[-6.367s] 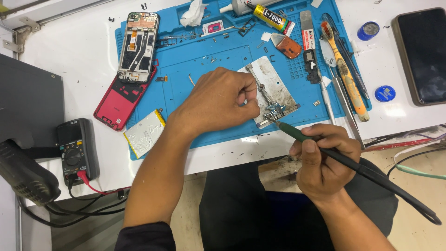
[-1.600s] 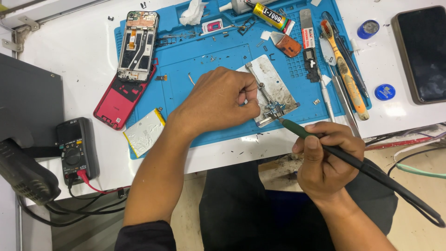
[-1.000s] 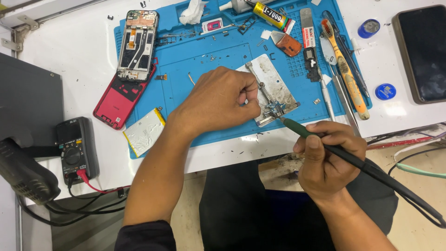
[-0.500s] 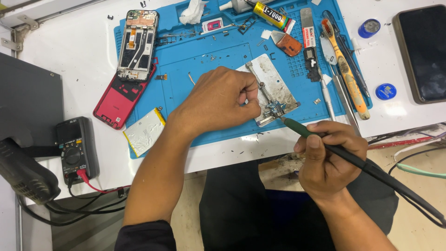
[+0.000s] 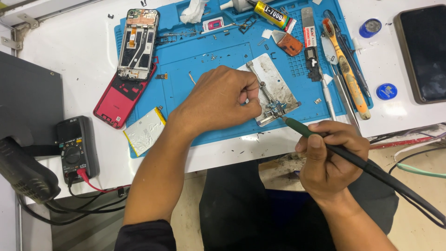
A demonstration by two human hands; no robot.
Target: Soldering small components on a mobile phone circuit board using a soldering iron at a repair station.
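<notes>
**Soldering under way, phone in pieces**

Meter (image 5: 74,149) sat at the far left edge of the white bench (image 5: 69,51), its red lead plugged in, beside a dark slab and a black nozzle lower down. Next along, a red back cover (image 5: 117,98) lay under a stripped phone frame (image 5: 138,42), and a silver battery (image 5: 144,131) rested off the corner of the blue mat (image 5: 195,60). So the teardown looked finished: shell off, battery out, board lifted free.

At centre, the left hand (image 5: 218,104) was curled into a loose fist, fingertips pinched at the metal holder plate (image 5: 275,90); whether they gripped anything thin I could not tell. The small circuit board (image 5: 275,108) sat clamped at the plate's near end. The right hand (image 5: 331,160) had its fingers closed round a green-gripped soldering iron (image 5: 325,145), pen-style, tip touching the board. The joint work seemed mid-step; reassembly all appeared left to do.

Further right lay a glue tube (image 5: 272,14), a toothbrush (image 5: 346,69), tweezers, two blue pots and a dark tablet (image 5: 425,53). Screws and scraps littered the mat. Below the bench edge showed a worn floor and loose cables.
</notes>
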